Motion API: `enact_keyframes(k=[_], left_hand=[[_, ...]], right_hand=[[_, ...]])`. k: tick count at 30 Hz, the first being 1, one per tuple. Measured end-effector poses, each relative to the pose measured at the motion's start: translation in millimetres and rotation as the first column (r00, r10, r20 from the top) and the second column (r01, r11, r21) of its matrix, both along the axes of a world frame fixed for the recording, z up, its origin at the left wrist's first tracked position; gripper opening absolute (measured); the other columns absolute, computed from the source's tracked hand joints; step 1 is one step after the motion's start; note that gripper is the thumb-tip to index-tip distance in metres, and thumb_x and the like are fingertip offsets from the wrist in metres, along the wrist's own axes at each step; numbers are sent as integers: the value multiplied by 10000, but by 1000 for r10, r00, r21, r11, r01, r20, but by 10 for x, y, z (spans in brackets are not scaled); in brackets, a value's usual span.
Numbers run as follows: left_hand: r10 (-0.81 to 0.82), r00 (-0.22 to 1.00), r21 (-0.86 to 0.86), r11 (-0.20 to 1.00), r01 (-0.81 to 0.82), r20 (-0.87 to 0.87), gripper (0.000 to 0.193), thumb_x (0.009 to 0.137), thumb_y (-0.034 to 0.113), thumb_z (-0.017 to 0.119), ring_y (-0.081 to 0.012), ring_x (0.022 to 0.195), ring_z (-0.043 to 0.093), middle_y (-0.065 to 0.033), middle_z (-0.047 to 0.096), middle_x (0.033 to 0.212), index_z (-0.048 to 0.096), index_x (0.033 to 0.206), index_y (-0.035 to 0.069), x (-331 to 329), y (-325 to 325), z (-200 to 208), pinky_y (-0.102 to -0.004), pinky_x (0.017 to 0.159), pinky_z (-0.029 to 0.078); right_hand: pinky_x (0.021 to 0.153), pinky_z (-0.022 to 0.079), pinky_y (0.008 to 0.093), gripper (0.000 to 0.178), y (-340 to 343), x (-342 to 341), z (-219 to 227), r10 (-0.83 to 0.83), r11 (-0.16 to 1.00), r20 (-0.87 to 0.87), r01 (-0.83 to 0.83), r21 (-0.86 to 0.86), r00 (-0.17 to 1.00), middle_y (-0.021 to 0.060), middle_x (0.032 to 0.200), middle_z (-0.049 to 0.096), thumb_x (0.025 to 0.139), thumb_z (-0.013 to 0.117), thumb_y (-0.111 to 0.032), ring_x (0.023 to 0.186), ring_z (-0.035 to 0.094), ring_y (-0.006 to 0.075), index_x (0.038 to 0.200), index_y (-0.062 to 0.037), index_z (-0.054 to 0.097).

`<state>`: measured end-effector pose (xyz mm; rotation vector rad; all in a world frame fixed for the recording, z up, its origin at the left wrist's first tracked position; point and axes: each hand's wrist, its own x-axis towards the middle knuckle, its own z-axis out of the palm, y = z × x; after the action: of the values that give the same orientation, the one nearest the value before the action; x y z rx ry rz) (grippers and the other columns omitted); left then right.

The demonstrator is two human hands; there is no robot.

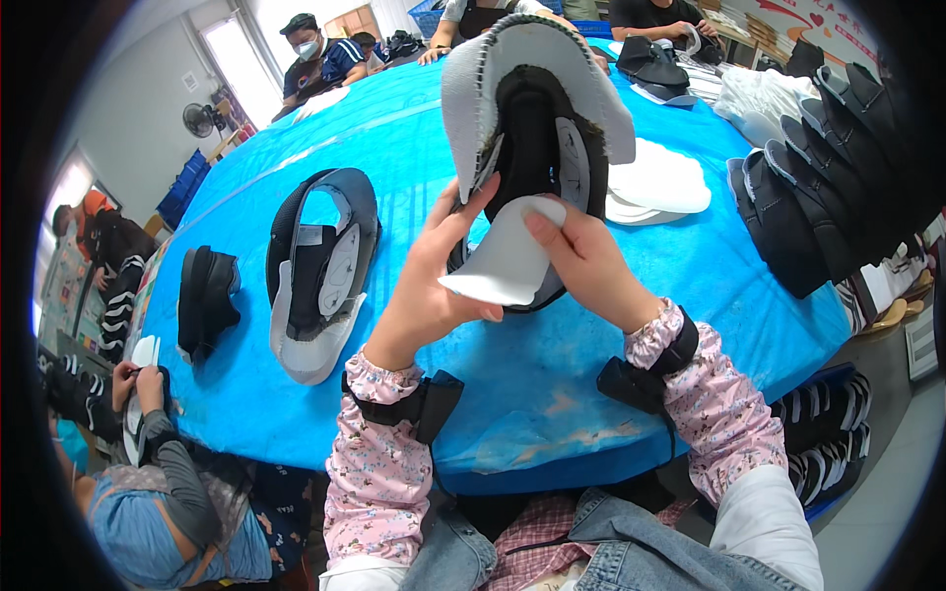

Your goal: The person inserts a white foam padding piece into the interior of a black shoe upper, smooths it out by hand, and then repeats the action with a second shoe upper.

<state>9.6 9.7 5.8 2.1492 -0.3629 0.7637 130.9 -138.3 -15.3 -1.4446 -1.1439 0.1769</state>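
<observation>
A black shoe upper with a pale, stitched rim stands raised over the table in front of me. My left hand grips its near left side, fingers reaching along the edge. Between thumb and fingers, my right hand pinches a thin white shoe piece, bent and lying across the upper's near opening. The left fingers also touch this piece. On the table to the left lies another open shoe upper, dark with a pale grey toe end. The insides of the held upper are partly hidden by the white piece.
White flat shoe pieces are piled right of my hands. A row of black uppers lines the right edge; a folded black upper lies left. Blue sheeting covers the table. Co-workers sit at the far side and lower left.
</observation>
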Motion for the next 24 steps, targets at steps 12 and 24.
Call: enact_keyframes(k=[12, 24], left_hand=[[286, 946, -91, 949, -302, -153, 515, 574, 274, 812, -288, 926, 523, -140, 493, 1033, 550, 920, -3, -41, -144, 35, -344, 799, 437], [177, 984, 26, 984, -177, -11, 435, 684, 246, 737, -309, 1054, 501, -182, 458, 1183, 595, 989, -30, -28, -144, 31, -363, 848, 433]], right_hand=[[834, 428, 318, 519, -138, -174, 157, 332, 942, -68, -328, 70, 941, 132, 1103, 545, 888, 488, -453, 998, 541, 226, 1175, -20, 480], [618, 464, 270, 273, -153, -182, 254, 67, 996, 137, -74, 40, 988, 120, 803, 612, 941, 449, -203, 692, 595, 176, 1034, 19, 578]])
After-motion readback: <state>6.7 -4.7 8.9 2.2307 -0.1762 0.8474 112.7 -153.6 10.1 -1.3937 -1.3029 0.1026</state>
